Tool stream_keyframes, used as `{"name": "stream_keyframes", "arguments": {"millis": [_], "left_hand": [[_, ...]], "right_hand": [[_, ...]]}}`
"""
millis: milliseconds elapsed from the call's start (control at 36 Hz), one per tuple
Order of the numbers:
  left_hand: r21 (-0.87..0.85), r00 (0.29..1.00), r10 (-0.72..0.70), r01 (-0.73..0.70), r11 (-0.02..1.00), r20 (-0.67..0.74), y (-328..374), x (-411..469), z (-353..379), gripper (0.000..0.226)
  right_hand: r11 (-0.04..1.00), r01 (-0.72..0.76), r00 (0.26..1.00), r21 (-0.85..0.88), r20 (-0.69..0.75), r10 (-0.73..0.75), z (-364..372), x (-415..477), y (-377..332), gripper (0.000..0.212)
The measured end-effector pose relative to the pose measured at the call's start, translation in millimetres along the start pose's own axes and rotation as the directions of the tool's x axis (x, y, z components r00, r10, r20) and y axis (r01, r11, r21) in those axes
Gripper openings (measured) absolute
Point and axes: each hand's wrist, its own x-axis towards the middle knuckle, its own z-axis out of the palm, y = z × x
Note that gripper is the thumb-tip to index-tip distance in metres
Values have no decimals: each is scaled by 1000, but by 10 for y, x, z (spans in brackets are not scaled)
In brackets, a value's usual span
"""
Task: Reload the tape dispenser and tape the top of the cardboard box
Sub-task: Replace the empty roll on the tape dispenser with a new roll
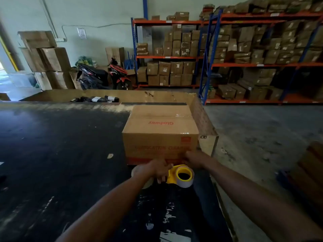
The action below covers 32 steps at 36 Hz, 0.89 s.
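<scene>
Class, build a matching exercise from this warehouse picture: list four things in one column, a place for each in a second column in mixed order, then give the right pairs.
Things
1. cardboard box
2. tape dispenser
3. motorbike
4. shelving racks

Places
A. parked on the floor by the far wall
B. on the black table, near its right edge
C. between the hands, in front of the box
D. along the back and right, loaded with cartons

Pairs: 1-B, 2-C, 3-A, 4-D
</scene>
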Motion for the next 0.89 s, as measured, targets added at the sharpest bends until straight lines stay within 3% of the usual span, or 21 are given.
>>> {"name": "stream_keyframes", "arguments": {"millis": [56,139,278,417,556,694,806,889], "left_hand": [[-87,997,-59,64,994,54,44,23,155,50],[-169,995,-100,96,981,-14,51,106,387,54],[27,985,-125,129,991,-116,124,153,562,51],[-40,974,-171,167,985,-147,107,236,743,53],[-377,957,-288,276,884,24,98,259,740,53],[-615,979,-145,205,762,146,52,139,602,59],[-745,995,-45,98,660,91,2,59,467,43],[-760,1000,28,-21,649,-3,-29,-7,304,33]], "right_hand": [[999,-28,999,30,23,27,276,176,204,40],[996,-87,993,28,88,84,422,123,205,39],[994,-82,996,76,49,78,507,39,170,36],[993,-47,997,106,68,40,389,-69,0,26],[994,-1,994,109,112,-11,276,-52,2,29],[992,23,987,121,155,-41,20,-72,-44,44],[990,68,978,120,189,-90,-299,-109,-119,44],[990,76,961,121,254,-105,-569,-99,-198,32]]}}
